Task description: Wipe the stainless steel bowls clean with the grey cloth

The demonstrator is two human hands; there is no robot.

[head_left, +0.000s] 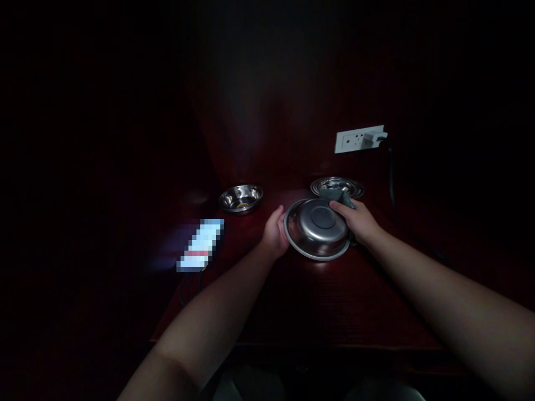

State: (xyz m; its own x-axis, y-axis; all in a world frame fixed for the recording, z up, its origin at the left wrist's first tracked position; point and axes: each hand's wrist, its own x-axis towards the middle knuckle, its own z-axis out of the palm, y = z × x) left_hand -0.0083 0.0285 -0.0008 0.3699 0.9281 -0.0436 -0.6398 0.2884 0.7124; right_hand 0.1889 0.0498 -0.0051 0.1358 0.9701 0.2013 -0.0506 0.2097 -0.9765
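Observation:
A shiny steel bowl is held tilted above the dark red table, its underside turned toward me. My left hand grips the bowl's left rim, the fingers partly hidden behind it. At the right side, my right hand presses a grey-green cloth against the bowl, the thumb lying on its outer wall. Part of the cloth is folded up beyond the rim. Behind the cloth stand steel dishes, partly covered by it. Another steel bowl rests upright to the left, something yellowish inside.
A lit phone, blurred out, stands at the table's left with a cable below it. On the back wall is a white socket panel with a plug and a dark cord hanging down. The table's front edge is dim.

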